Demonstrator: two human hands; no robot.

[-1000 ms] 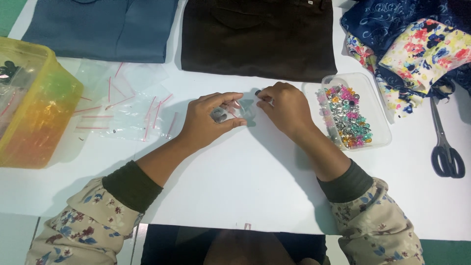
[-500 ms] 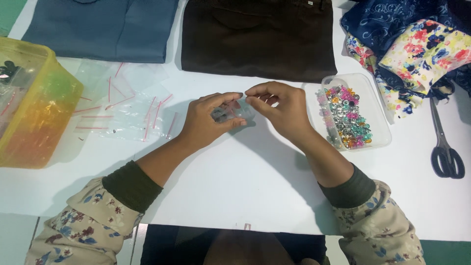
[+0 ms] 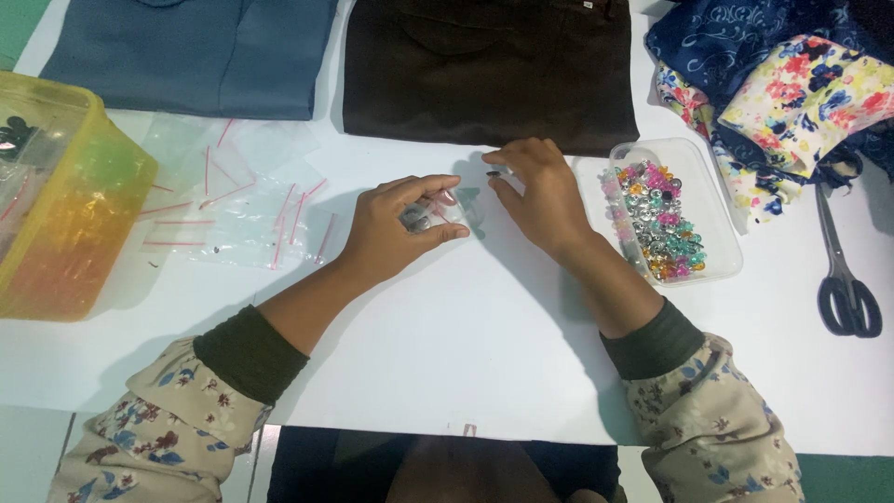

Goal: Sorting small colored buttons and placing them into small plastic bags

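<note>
My left hand (image 3: 396, 231) pinches a small clear zip bag (image 3: 430, 214) with a few dark beads inside, held just above the white table (image 3: 484, 345). A little to the right, my right hand (image 3: 538, 191) holds a tiny bead (image 3: 493, 173) between thumb and fingertips, close to the bag's mouth. Right of that hand stands a clear plastic tray (image 3: 722, 247) filled with several coloured beads (image 3: 659, 224).
Loose clear zip bags with red strips (image 3: 237, 200) lie at the left, beside a yellow plastic box (image 3: 70, 210). Blue cloth (image 3: 191, 51) and dark brown cloth (image 3: 489, 70) lie at the back. Floral fabrics (image 3: 792, 88) and scissors (image 3: 843, 270) are at the right.
My right hand has lifted away from the small bag and now holds a bead a little above and to the right of it. My left hand has kept the bag.
</note>
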